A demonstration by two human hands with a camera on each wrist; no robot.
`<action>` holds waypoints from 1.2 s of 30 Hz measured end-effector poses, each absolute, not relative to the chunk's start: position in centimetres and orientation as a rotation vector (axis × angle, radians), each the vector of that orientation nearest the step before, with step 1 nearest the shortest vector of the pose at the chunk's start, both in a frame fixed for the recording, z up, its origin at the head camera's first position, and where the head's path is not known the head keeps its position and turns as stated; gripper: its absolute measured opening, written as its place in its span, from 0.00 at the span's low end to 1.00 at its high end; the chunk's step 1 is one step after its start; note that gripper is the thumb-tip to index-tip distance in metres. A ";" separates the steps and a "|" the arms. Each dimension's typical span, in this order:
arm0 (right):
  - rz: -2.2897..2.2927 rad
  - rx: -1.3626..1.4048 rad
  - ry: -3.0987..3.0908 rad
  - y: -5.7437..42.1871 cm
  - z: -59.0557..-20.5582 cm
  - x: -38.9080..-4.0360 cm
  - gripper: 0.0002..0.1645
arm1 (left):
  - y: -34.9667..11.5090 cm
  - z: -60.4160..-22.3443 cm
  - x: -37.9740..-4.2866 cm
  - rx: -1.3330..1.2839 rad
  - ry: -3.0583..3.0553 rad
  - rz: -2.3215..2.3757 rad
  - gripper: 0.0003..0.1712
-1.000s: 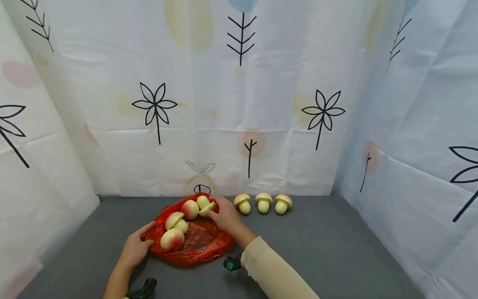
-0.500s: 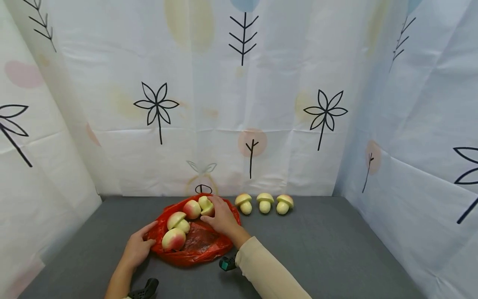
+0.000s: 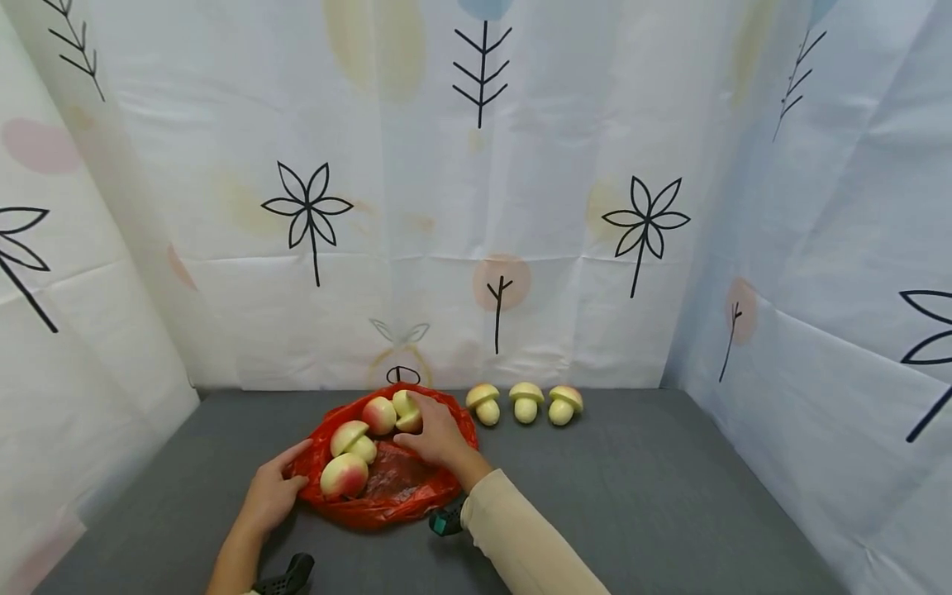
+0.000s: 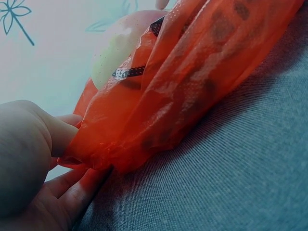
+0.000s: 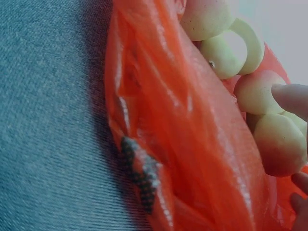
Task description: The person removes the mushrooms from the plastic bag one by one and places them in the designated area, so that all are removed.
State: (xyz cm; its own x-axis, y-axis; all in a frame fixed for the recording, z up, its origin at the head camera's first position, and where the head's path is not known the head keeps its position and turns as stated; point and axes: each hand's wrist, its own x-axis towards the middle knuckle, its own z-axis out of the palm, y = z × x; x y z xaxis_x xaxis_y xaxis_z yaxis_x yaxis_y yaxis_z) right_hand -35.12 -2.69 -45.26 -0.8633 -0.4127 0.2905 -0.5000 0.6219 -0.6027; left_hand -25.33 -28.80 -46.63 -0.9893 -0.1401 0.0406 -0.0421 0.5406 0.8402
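Note:
A red plastic bag lies spread on the grey table with its mouth up. Inside it, along the left and back, are several pale yellow mushrooms with pink-blushed caps, one at the front left. My left hand pinches the bag's left edge, and the left wrist view shows the thumb above the red film and fingers below it. At the back right of the bag, my right hand holds a mushroom between thumb and fingers. In the right wrist view the thumb overlaps a neighbouring mushroom.
Three more mushrooms stand in a row at the table's back, right of the bag. White cloth printed with leaves and flowers hangs at the back and on both sides. Black straps are on the wrists.
My right hand has shifted slightly left, and the mushroom at its fingers has turned and settled beside the others in the bag. The left hand keeps its place.

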 end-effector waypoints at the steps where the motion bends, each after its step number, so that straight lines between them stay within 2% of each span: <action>1: 1.050 0.753 -2.714 -2.7 -45.3 -35.1 0.44 | -28.8 -46.6 -25.3 0.157 -2.666 -1.449 0.35; 13: 0.891 0.707 -2.674 -2.9 -45.4 -34.7 0.41 | -28.9 -46.8 -25.4 0.154 -2.662 -1.454 0.35; 24: 1.037 0.677 -2.632 -2.6 -44.5 -33.9 0.22 | -29.2 -46.8 -25.6 0.155 -2.671 -1.424 0.35; 36: 1.036 0.823 -2.561 -0.6 -43.7 -32.8 0.26 | -29.2 -46.7 -25.4 0.145 -2.696 -1.419 0.35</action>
State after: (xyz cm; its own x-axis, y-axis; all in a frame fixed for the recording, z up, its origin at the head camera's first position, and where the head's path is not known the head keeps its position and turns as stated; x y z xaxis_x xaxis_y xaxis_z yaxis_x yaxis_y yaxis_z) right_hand -32.85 -0.59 -43.73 -0.8065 -0.4067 0.4291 -0.5906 0.5860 -0.5547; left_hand -25.43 -29.22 -46.67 -0.9913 -0.1264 0.0367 -0.0413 0.5635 0.8251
